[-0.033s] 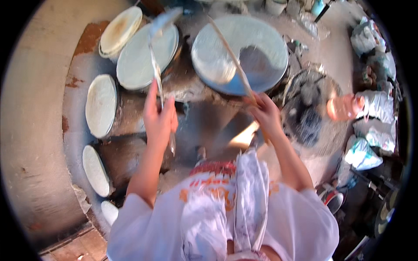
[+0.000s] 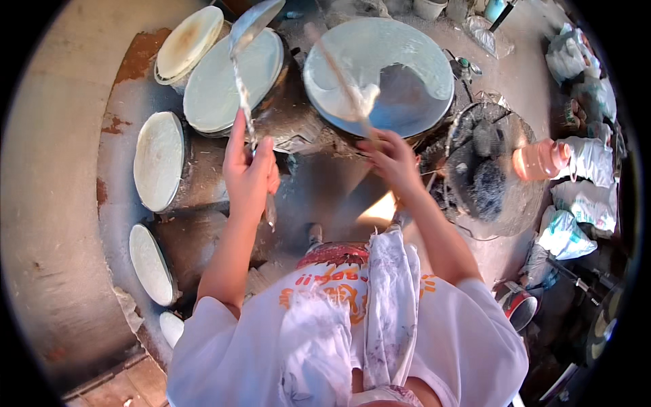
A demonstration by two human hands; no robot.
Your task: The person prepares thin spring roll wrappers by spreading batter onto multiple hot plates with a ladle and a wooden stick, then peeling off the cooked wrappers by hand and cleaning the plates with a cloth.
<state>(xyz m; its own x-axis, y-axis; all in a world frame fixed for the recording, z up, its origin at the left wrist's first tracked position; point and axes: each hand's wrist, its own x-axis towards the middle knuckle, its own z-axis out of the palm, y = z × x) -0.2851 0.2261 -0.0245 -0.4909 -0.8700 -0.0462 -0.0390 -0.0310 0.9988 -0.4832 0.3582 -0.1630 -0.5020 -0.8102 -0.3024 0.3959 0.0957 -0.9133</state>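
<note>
My left hand (image 2: 251,169) is closed round the twisted handle of a metal ladle (image 2: 254,24), its bowl raised over a round pan (image 2: 230,88) coated with pale batter. Farther right, my right hand (image 2: 393,163) grips a wooden stick (image 2: 342,78), blurred by motion, that slants across a large round griddle (image 2: 407,98). Pale wet batter (image 2: 359,51) covers much of this griddle, and a dark grey patch shows bare at its lower right. Beside the stick a white lump (image 2: 367,100) stands up from the batter.
Several more pans with pale round sheets, such as this one (image 2: 159,163), curve down my left side. A dark round drum top (image 2: 498,139) with black clumps lies to the right, near a pinkish plastic jug (image 2: 538,161). Plastic bags (image 2: 586,163) line the right edge.
The wooden stick has swung left over the griddle with my right hand. The ladle shows sharper, its bowl slightly higher, while my left hand stays nearly in place.
</note>
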